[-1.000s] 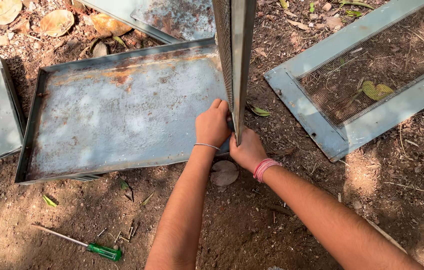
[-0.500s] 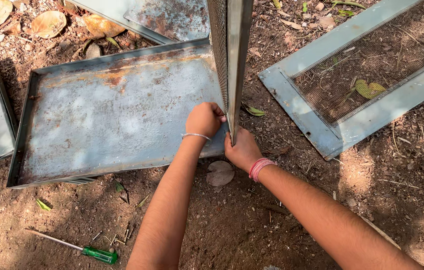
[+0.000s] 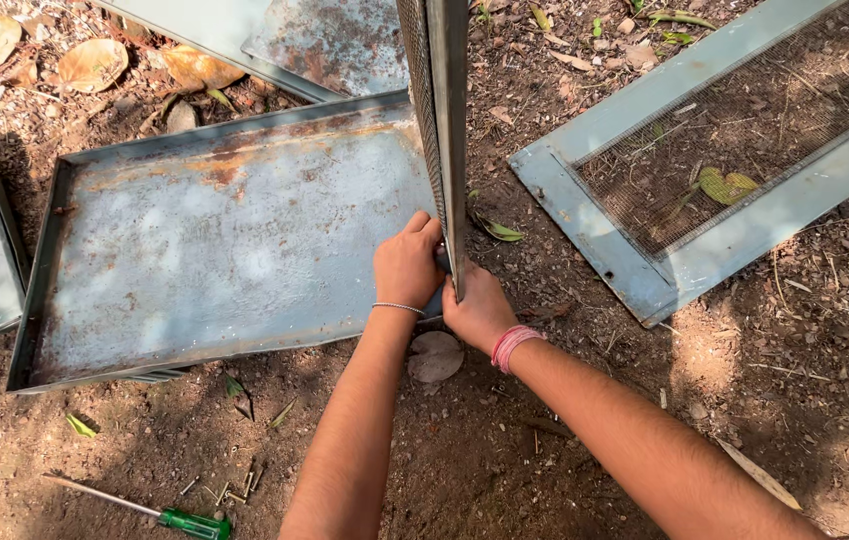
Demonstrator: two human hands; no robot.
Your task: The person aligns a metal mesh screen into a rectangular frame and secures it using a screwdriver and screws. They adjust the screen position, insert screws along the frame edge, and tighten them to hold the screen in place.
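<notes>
Metal mesh panel (image 3: 441, 120) upright, gripped by left hand (image 3: 406, 268) and right hand (image 3: 478, 310).

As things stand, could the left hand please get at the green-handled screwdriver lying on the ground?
Probably yes, once it lets go. The left hand grips the bottom of the upright mesh panel, while the green-handled screwdriver lies in the open on bare dirt to the left of that forearm, with nothing between them.

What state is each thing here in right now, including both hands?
Left hand: closed on the upright panel's lower edge.
Right hand: gripping the same edge.
Upright mesh panel: standing on edge.
Metal tray: lying flat, rust-stained.
Mesh frame: flat on soil.
Screwdriver: lying on the ground, untouched.
</notes>
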